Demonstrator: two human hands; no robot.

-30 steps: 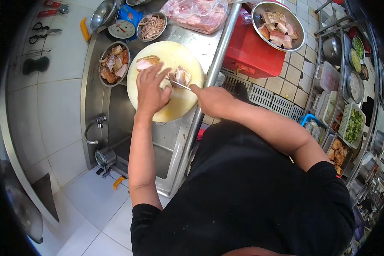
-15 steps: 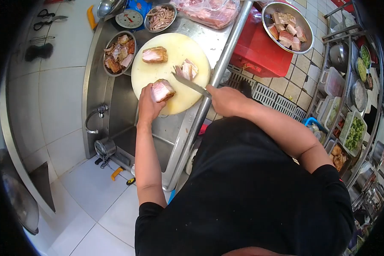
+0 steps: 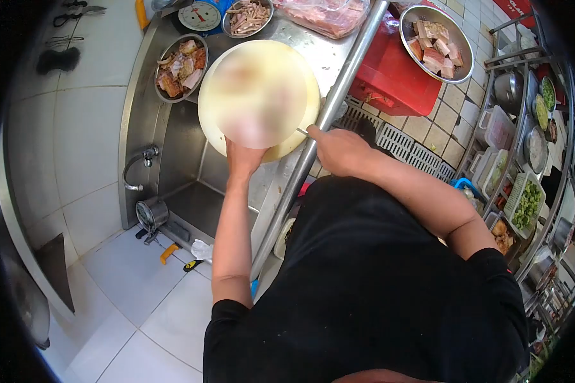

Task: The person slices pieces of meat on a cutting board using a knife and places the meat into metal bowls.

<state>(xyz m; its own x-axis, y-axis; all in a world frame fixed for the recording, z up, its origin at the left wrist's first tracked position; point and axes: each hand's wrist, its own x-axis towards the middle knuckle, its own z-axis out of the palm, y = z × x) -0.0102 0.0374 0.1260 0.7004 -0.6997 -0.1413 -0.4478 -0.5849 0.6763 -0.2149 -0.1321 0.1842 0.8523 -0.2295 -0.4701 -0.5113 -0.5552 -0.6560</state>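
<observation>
A round, pale yellow cutting board (image 3: 310,83) lies over the sink counter, its middle covered by a blurred patch. My left hand (image 3: 246,156) is at the board's near side. Its fingers reach into the blur, against a pinkish piece of pork belly (image 3: 254,129) with smeared outlines. My right hand (image 3: 340,150) is closed round the handle of a knife (image 3: 302,131) at the board's right edge; most of the blade is lost in the blur. A brownish smudge at the board's far side matches the other pork chunk seen earlier.
Metal bowls of meat pieces (image 3: 182,69) and meat strips (image 3: 249,18) stand beyond the board, near a dial scale (image 3: 199,16) and bagged meat (image 3: 326,14). A bowl of pork chunks (image 3: 436,48) rests on a red box (image 3: 396,76). The sink (image 3: 217,204) lies left.
My left hand has shifted right along the board, and the pinkish pork has moved with it. The view has tilted slightly. My right hand stays nearly in place. Blur now hides the board's middle.
</observation>
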